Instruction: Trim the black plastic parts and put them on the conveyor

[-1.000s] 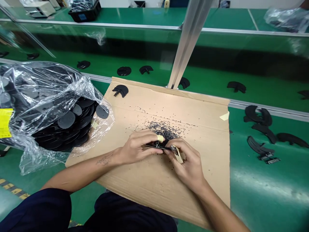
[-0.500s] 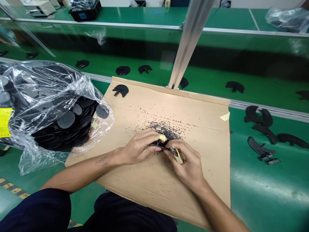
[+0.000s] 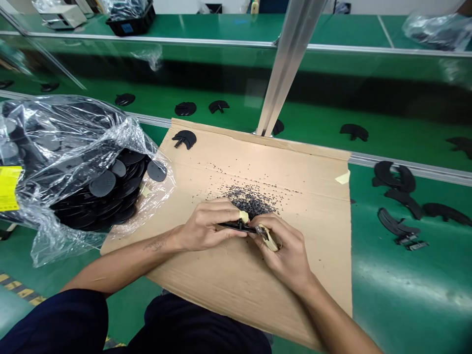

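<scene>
Two bare hands near the middle of the frame, above one sheet of brown cardboard [image 3: 228,290]. Left hand [image 3: 210,225]: thumb and fingertips pinching one flat black part [image 3: 236,226], just below the frame's centre. Right hand [image 3: 285,243]: fingers curled in at that part's right end, around one small silvery and pale-yellow object [image 3: 271,241]. One pale-yellow wrap [image 3: 244,216] at a left fingertip. One fan-shaped black piece [image 3: 186,139] near the cardboard's upper left corner. Eight black pieces [image 3: 185,108] spaced out along a green strip [image 3: 317,130] across the upper frame.

Much of the flat black part hidden by fingers; the right hand's object too small and covered to identify. One piece on the strip partly behind a metal post [image 3: 289,69], another cut off at the right edge. Curved black pieces [image 3: 403,203] at the right: at least five, some overlapping. Black discs [image 3: 102,183] at the left, too piled up to count.

Discs smooth, flat and round, under a crinkled, shiny, transparent plastic bag [image 3: 66,128] with a yellow label [image 3: 9,188]. Tiny black specks [image 3: 250,200] just beyond the fingers, densely heaped, thinning outward.
</scene>
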The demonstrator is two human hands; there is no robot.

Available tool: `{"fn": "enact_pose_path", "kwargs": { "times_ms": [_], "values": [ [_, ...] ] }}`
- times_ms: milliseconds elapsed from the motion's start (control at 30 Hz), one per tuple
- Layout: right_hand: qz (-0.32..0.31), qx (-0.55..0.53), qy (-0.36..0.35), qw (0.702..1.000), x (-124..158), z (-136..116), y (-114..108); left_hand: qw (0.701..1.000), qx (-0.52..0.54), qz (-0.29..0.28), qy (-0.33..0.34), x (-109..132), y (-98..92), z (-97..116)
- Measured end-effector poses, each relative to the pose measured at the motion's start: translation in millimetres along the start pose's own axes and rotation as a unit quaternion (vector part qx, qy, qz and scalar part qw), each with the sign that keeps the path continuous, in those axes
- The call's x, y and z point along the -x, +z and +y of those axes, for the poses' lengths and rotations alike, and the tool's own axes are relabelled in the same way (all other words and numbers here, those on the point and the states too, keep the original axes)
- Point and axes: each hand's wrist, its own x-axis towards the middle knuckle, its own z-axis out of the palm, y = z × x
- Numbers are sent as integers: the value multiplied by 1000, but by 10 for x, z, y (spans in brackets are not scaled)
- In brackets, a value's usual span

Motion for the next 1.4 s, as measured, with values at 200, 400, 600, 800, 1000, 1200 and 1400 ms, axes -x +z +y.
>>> {"fn": "enact_pose_path", "kwargs": {
  "times_ms": [200, 400, 600, 800, 1000, 1200, 1400],
  "values": [
    [13, 4, -1, 1000, 10, 5, -3, 1000, 1, -7, 6, -10, 9, 3],
    [16, -17, 27, 999, -2, -9, -8, 998, 50, 8, -29, 7, 20, -2],
    [30, -67, 75, 995, -52, -47, -45, 944, 246, -21, -218, -14, -35, -5],
    [0, -96, 54, 994, -64, -65, -79, 925, 279, -51, -251, -6, -27, -10],
    [-45, -102, 37, 993, -68, -55, -99, 928, 277, -70, -239, -4, -52, -1],
    [-103, -94, 24, 990, -77, -60, -104, 899, 319, -138, -265, -5, -109, -45],
    [-47, -76, -20, 996, -20, -53, -80, 868, 388, -101, -292, 19, -5, -6]
  ]
}}
